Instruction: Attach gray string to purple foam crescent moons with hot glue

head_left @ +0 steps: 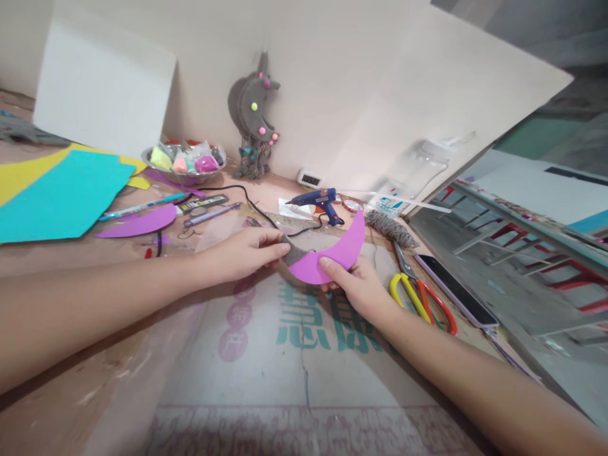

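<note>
Purple foam crescent [339,250] is held up off the table [71,253], just on our side of the blue glue gun [319,201]. One tip points up toward the gun and the other points left. Our right hand [358,288] grips the lower curve: thumb [329,264] flat on the front face, other fingers closed behind and hidden. Our left hand [242,253] meets the left tip, fingers [273,247] nearly shut, pinching a small grey piece [293,252] that overlaps that tip. The crescent spans between both hands and touches both. Whether the grey piece is stuck on or loose, we cannot tell.

Containers:
- A metal bowl [190,177] sits well left of the glue gun, close to the wall. It holds small coloured bags in yellow-green, pink and magenta, and we cannot tell what is in them.
- A clear plastic jar [420,174] lies tilted against the wall, right of the glue gun. What it holds is unclear.

A grey yarn bundle [392,229] lies just right of the glue gun. Yellow-and-red scissors [420,297] lie right of the gun and nearer us, with a phone [453,288] just beyond them. A second purple crescent [140,223] lies flat, left of the gun, with pens [211,214] between the two. A teal sheet [61,196] lies far left of the gun, over a yellow sheet [19,174]. A grey moon ornament [254,114] with pompoms leans on the wall, behind and left of the gun.
</note>
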The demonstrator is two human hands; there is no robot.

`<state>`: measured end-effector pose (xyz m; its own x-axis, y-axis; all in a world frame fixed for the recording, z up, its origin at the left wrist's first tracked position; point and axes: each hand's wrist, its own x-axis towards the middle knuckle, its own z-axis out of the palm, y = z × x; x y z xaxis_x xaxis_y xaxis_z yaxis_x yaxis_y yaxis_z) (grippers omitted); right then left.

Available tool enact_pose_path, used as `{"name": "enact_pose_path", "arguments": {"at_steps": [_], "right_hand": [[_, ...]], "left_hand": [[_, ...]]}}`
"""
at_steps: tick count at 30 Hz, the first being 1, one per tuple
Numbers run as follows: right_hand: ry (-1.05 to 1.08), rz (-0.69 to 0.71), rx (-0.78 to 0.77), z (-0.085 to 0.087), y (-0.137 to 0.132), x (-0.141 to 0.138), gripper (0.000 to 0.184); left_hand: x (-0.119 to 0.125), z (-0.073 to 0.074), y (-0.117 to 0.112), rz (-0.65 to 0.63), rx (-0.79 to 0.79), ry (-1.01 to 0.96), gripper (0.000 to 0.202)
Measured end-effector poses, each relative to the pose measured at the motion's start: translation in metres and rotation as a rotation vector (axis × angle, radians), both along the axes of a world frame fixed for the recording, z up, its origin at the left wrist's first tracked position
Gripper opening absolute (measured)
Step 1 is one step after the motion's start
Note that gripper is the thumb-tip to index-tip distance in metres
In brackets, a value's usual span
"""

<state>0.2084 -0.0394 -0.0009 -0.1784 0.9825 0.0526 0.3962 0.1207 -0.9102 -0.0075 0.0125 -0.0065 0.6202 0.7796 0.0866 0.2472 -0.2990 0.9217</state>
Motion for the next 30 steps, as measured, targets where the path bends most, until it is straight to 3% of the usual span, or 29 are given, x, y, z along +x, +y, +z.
{"name": "enact_pose_path", "arguments": {"at_steps": [5, 11, 23, 30], "right_hand": [[0.038, -0.066, 0.012, 0.0015, -0.0006, -0.001, 0.04], [0.045, -0.055, 0.005, 0.0033, -0.0012, -0.0021, 0.039], [0.076, -0.131, -0.036, 0.0011, 0.0005, 0.0, 0.041], [0.235, -0.121, -0.039, -0.0033, 0.0043, 0.0038, 0.036]], "left_hand": [[-0.0017, 0.0029, -0.0045, -0.028, -0.22, -0.054, 0.008], [-0.0016, 0.0018, 0.0012, 0.022, 0.035, 0.022, 0.033], [0.0002, -0.004, 0.0043, 0.013, 0.055, 0.036, 0.022], [0.0007, -0.0012, 0.003, -0.011, 0.024, 0.017, 0.014]]}}
